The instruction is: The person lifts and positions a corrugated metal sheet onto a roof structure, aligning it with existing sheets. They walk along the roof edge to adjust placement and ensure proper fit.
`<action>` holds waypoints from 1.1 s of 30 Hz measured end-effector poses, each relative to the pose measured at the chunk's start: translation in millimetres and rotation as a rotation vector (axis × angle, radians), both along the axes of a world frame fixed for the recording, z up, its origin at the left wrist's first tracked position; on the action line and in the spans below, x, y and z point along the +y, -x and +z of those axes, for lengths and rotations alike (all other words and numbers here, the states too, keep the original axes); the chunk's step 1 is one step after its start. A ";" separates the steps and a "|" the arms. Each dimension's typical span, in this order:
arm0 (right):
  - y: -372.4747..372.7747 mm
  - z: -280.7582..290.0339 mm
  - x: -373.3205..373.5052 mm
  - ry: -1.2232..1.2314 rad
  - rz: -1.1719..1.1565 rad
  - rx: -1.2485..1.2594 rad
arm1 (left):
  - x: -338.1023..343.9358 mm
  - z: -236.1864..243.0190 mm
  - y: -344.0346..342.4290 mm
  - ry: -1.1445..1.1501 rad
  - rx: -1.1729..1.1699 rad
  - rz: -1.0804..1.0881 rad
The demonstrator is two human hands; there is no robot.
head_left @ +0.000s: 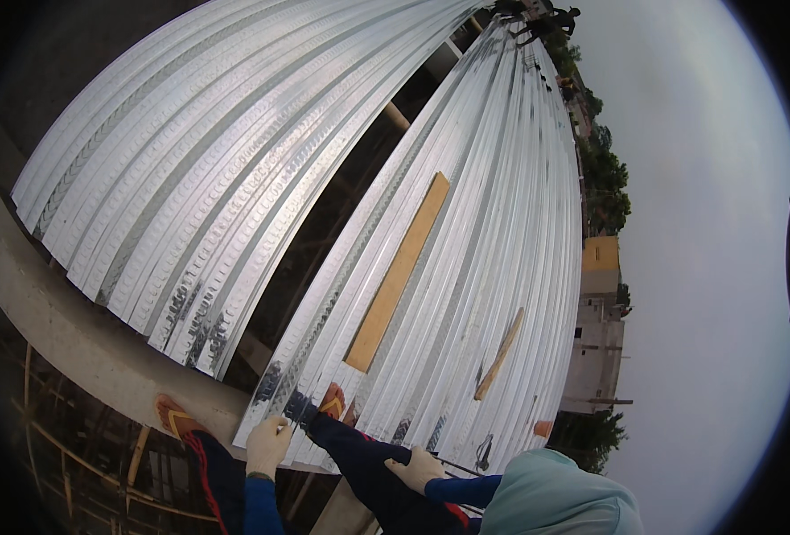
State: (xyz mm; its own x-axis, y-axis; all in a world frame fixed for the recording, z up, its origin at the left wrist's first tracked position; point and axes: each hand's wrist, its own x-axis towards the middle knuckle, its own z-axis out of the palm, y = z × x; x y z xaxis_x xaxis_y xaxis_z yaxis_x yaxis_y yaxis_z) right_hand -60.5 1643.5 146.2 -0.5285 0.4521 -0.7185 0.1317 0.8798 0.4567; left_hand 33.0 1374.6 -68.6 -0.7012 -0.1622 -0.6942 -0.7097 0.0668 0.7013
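Observation:
My left hand (pixel 268 444), in a cream glove with a blue sleeve, is at the near end of the ribbed silver metal sheet (pixel 382 259), its fingers curled on something I cannot make out. My right hand (pixel 415 471), also gloved, lies on my dark trousered leg (pixel 350 446) with fingers apart. My left foot (pixel 172 412), in a yellow-strapped flip-flop, stands on the concrete beam (pixel 74 321); my right foot (pixel 333 401) is on the sheet. A flat wooden board (pixel 397 272) and a thinner wood strip (pixel 499 354) lie on the sheeting. A pale teal cloth (pixel 555 499) fills the lower right.
More sheeting (pixel 217 178) lies left, across a long dark gap (pixel 333 223). Poles (pixel 65 464) show far below the beam at lower left. At the far end, people (pixel 547 27) are on the sheets. Buildings (pixel 596 348) and trees stand beyond the right edge.

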 end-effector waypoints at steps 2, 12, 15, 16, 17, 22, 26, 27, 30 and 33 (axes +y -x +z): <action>-1.4 -1.4 2.5 -0.006 -0.005 0.005 | -0.9 3.1 1.7 0.005 -0.001 -0.002; 3.0 0.1 2.3 -0.007 -0.011 -0.007 | 1.6 1.0 1.9 0.005 -0.005 -0.012; 3.1 0.5 2.5 -0.005 -0.011 -0.003 | 4.0 -1.4 -0.2 0.007 0.006 -0.018; 3.3 0.5 2.8 -0.002 -0.013 -0.004 | 4.3 -1.2 -0.5 0.012 0.005 -0.022; 3.2 0.5 3.3 0.001 -0.016 -0.005 | 4.3 -1.0 -0.7 0.017 0.004 -0.027; 4.8 0.3 4.7 -0.002 -0.026 -0.020 | -1.8 9.7 5.4 -0.046 -0.087 -0.037; 2.0 -0.4 7.9 0.002 -0.014 -0.014 | 1.0 6.5 2.7 -0.035 -0.080 -0.046; 2.3 -0.1 7.8 0.002 -0.016 -0.016 | 1.7 6.4 2.0 -0.028 -0.081 -0.049; 2.9 1.1 5.5 0.008 -0.019 -0.020 | 2.7 3.2 0.1 -0.038 -0.084 -0.039; 2.4 1.7 6.6 0.025 -0.017 -0.015 | 0.9 6.9 2.0 -0.039 -0.070 -0.035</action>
